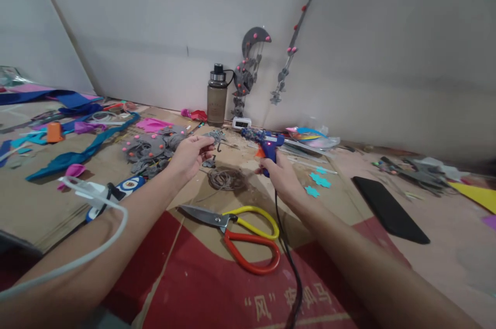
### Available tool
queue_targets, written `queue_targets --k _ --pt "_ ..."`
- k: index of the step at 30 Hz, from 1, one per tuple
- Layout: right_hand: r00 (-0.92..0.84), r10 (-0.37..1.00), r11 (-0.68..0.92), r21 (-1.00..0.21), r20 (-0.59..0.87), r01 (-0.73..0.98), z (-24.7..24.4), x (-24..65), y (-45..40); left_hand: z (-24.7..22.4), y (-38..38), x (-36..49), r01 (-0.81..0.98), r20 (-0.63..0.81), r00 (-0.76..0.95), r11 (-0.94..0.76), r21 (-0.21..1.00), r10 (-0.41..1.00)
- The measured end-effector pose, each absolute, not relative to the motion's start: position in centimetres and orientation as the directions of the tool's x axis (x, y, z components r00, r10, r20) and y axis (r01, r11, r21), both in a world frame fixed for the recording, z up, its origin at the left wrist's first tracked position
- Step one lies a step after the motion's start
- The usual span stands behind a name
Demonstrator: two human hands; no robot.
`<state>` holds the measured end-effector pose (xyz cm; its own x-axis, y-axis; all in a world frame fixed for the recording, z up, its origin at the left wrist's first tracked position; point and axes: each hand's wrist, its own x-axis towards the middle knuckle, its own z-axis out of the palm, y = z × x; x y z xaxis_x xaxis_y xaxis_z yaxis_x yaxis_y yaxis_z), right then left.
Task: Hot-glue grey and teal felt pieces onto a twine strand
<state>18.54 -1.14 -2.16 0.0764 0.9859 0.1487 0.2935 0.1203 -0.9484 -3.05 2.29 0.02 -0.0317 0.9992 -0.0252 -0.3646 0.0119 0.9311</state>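
Note:
My right hand (282, 170) is wrapped round the handle of a blue hot glue gun (274, 140), whose small red light glows; its nozzle points left and looks crusted with dark residue. A black cord (285, 246) hangs from the handle. Thumb and fingertips of my left hand (189, 156) pinch a small grey felt piece (217, 135), its exact shape partly hidden by the fingers. Between and below the hands lies a coil of grey-brown cord (225, 179). Scissors (232, 236) with one yellow and one red handle rest nearer to me, blades toward the left.
Grey felt pieces with pink dots (145, 148) lie at left. A water bottle (217, 96) and a small white digital clock (242, 123) stand by the wall, where grey felt garlands (245, 78) hang. Turquoise felt flowers (320, 180) and a black phone (389, 210) are at right.

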Motion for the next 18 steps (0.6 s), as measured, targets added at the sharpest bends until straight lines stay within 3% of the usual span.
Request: queue_targets --k 3,5,18 --pt "-0.046 0.967 0.251 -0.968 0.25 0.013 -1.4 17.3 -2.9 0.0 2.3 -2.9 -0.398 -0.053 -0.053 0.027 0.917 0.997" --pt "-0.107 0.955 0.273 -0.96 0.278 -0.065 -1.2 16.7 -3.7 -0.1 2.2 -2.8 -0.419 -0.069 -0.054 0.04 0.907 0.996" --pt "-0.123 0.952 0.281 -0.96 0.281 -0.017 -3.2 16.9 -3.9 -0.2 1.4 -2.0 -0.498 -0.106 -0.015 0.084 0.863 0.994"
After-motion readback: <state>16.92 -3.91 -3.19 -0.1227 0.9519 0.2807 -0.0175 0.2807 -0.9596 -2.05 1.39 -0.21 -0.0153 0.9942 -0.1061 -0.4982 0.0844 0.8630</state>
